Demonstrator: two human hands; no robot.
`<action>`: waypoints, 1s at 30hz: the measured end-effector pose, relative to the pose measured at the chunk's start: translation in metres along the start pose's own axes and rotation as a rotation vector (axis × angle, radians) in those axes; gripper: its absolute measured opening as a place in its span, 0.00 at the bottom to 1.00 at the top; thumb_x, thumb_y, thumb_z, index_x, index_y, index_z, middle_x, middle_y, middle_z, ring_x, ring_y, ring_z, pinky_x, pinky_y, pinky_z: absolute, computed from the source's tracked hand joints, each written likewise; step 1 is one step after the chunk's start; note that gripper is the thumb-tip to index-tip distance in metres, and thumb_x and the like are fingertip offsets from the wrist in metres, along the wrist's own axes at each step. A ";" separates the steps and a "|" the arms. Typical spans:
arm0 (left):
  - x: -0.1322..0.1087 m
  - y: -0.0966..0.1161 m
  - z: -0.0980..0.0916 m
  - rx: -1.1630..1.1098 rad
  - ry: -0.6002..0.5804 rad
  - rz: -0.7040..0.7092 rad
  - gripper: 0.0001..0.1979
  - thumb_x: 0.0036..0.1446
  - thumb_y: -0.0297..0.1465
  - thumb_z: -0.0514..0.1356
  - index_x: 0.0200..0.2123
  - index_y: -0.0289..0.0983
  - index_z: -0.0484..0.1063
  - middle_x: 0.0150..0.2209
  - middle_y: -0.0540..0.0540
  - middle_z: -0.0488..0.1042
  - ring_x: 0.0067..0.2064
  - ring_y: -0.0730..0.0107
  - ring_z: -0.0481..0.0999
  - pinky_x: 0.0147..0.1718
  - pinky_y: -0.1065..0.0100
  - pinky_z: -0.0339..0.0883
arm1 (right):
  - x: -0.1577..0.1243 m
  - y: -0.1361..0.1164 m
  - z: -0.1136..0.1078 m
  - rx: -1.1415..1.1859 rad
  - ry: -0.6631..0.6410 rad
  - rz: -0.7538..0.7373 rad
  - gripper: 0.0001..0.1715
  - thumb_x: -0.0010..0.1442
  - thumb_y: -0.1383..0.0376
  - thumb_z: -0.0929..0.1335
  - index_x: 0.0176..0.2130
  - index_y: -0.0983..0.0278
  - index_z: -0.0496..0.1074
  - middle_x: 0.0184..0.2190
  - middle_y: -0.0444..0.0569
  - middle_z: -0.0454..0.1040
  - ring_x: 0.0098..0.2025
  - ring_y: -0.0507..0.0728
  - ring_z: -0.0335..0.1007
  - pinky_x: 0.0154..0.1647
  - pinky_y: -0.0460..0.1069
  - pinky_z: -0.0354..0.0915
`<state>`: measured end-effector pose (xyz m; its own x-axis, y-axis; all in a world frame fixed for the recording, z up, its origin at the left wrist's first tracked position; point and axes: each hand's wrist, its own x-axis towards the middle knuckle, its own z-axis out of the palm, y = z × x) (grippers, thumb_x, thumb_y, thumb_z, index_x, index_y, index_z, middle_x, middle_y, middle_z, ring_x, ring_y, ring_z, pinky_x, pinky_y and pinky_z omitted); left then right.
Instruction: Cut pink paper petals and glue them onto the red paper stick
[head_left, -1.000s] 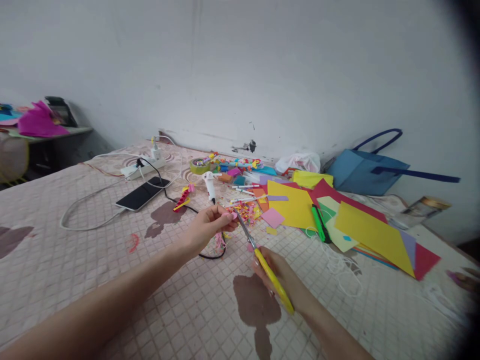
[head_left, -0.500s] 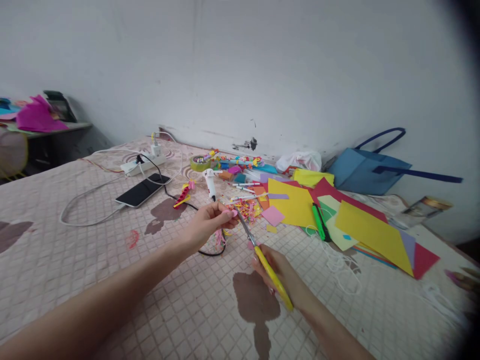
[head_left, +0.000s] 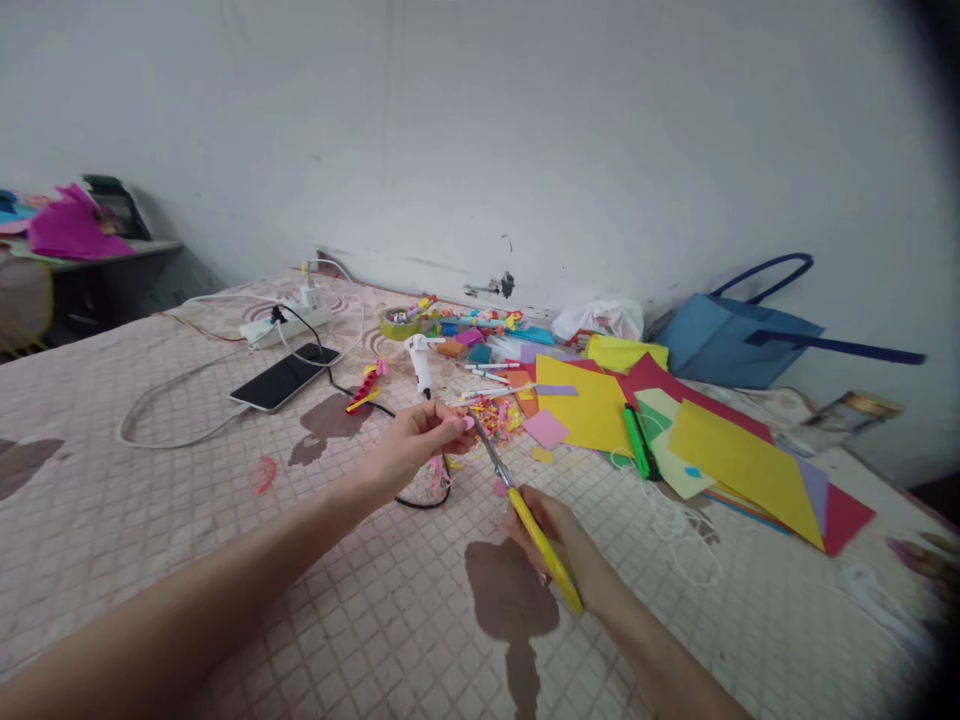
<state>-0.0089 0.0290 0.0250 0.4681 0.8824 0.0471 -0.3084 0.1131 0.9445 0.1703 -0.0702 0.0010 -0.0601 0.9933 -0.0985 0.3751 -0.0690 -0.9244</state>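
Between the thumb and fingers of my left hand (head_left: pixel 420 443) is a small pink piece of paper (head_left: pixel 469 423). My right hand (head_left: pixel 559 540) is closed round the yellow handles of a pair of scissors (head_left: pixel 534 527). The scissors' metal blades point up and left, with their tips at the edge of the pink piece. Beyond my left hand stands a white glue gun (head_left: pixel 420 365), its black cord curving under my wrist. A heap of tiny coloured paper scraps (head_left: pixel 499 418) lies just past the blade tips.
Yellow sheets (head_left: pixel 585 405) and a green cutter (head_left: pixel 640 442) lie to the right, near tangled white string (head_left: pixel 679 525). A phone (head_left: pixel 285 377) on a cable and a power strip (head_left: pixel 285 328) lie left. A blue bag (head_left: pixel 739 340) stands against the wall.
Both hands stay almost in place, still holding the pink piece and the scissors. The view has shifted very slightly; nothing else has visibly moved.
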 end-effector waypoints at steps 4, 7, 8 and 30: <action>-0.003 -0.004 0.001 0.102 -0.077 -0.079 0.12 0.49 0.35 0.64 0.28 0.32 0.67 0.27 0.48 0.76 0.28 0.78 0.74 0.30 0.75 0.67 | 0.003 0.003 0.001 0.148 0.014 0.031 0.17 0.52 0.53 0.67 0.27 0.61 0.59 0.13 0.33 0.53 0.11 0.45 0.47 0.10 0.42 0.51; -0.007 -0.013 0.006 0.244 -0.208 -0.172 0.13 0.49 0.36 0.63 0.27 0.32 0.67 0.24 0.48 0.75 0.23 0.79 0.71 0.23 0.76 0.64 | 0.005 0.003 0.000 0.274 0.091 0.027 0.18 0.46 0.56 0.71 0.29 0.62 0.60 0.18 0.36 0.61 0.13 0.45 0.51 0.11 0.42 0.54; -0.010 -0.016 0.008 0.281 -0.245 -0.182 0.13 0.49 0.37 0.63 0.27 0.32 0.67 0.24 0.48 0.74 0.22 0.79 0.71 0.22 0.76 0.64 | 0.005 0.003 0.000 0.303 0.116 0.016 0.19 0.45 0.57 0.72 0.29 0.62 0.61 0.21 0.37 0.64 0.14 0.45 0.53 0.12 0.42 0.55; -0.018 -0.031 0.022 0.200 -0.275 -0.325 0.17 0.46 0.40 0.65 0.30 0.32 0.66 0.28 0.46 0.76 0.26 0.75 0.73 0.28 0.71 0.67 | 0.006 0.005 0.011 0.097 0.388 -0.179 0.14 0.46 0.66 0.70 0.33 0.62 0.63 0.25 0.42 0.66 0.26 0.53 0.64 0.28 0.47 0.63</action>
<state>0.0102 -0.0005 0.0020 0.7241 0.6592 -0.2027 0.0434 0.2497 0.9673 0.1612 -0.0659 -0.0084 0.2429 0.9502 0.1952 0.3012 0.1174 -0.9463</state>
